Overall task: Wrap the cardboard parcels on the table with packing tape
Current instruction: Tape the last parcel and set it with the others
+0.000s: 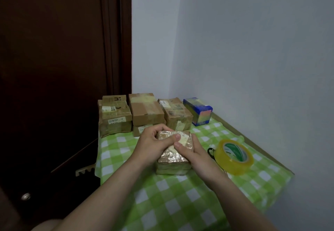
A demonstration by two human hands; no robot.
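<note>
Grip: both hands hold one parcel (pixel 172 165) at frame centre. Left hand (pixel 151 143) wraps its left side, fingers curled over the far edge, thumb laid across the top. Right hand (pixel 197 157) clasps the right side, thumb pressing the top near the left thumb. Both are closed on the parcel.

Parcel: small, squarish, brown, already glossy with clear tape; a pale label shows on top between the thumbs. Its base sits on the cloth (pixel 162 203).

Surface: table (pixel 267 151) covered by a green-and-white check cloth, wrinkled at the near right edge. A bare tan strip of table edge shows along the right.

Tape roll (pixel 233 165): yellowish clear tape, lying tilted on the cloth right of the parcel, near the right hand, not touching it. A dark loop just left of the roll; cannot tell what it is.

Back of table, upper centre: brown boxes (pixel 146 111) in a row, some stacked two high, with labels and tape patches. A blue box (pixel 197 110) ends the row at right.

Room: dark brown door (pixel 54 68) fills the left; white wall (pixel 253 50) fills the right. The table stands in the corner between them.
</note>
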